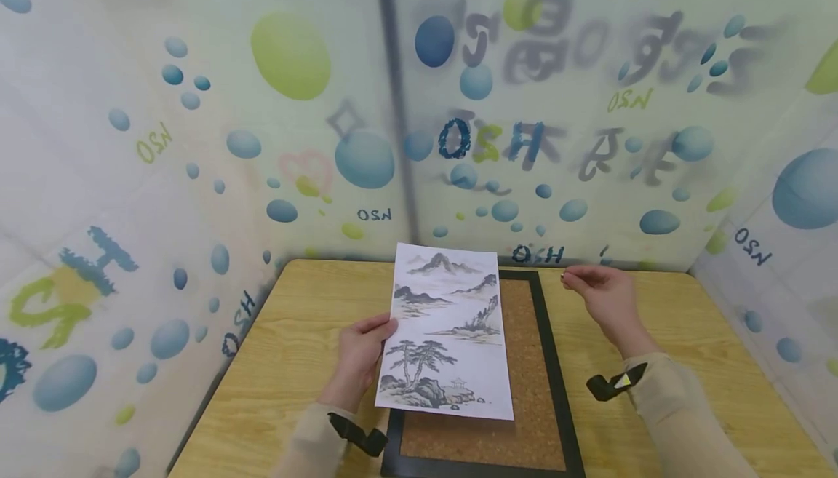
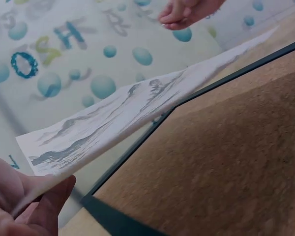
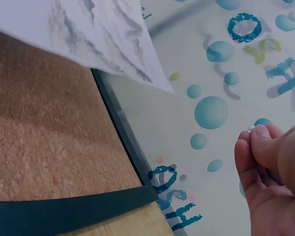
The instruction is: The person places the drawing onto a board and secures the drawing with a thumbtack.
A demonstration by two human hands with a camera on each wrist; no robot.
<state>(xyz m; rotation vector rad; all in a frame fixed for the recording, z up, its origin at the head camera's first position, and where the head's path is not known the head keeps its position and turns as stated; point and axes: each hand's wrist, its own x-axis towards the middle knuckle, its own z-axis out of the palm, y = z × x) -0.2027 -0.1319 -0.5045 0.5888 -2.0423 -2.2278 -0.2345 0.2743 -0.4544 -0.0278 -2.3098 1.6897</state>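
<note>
My left hand point(image 1: 361, 356) pinches the left edge of a paper sheet point(image 1: 445, 318) printed with an ink landscape of mountains and pines. In the left wrist view the sheet point(image 2: 103, 123) tilts above a cork board point(image 2: 211, 162), with thumb and fingers on its edge. The board's cork point(image 1: 533, 369) and black frame point(image 1: 563, 405) show below and to the right of the paper, which hides the rest. Off the board's upper right, my right hand point(image 1: 607, 305) is raised, thumb and fingertips pinching a tiny shiny whitish piece point(image 3: 250, 130), too small to name.
A light wooden table point(image 1: 281, 369) carries the board. White curtain-like walls point(image 1: 294, 165) with blue and green bubble prints close in at the back and both sides. A black strap point(image 1: 615, 382) sits at the right wrist, another point(image 1: 356, 434) at the left.
</note>
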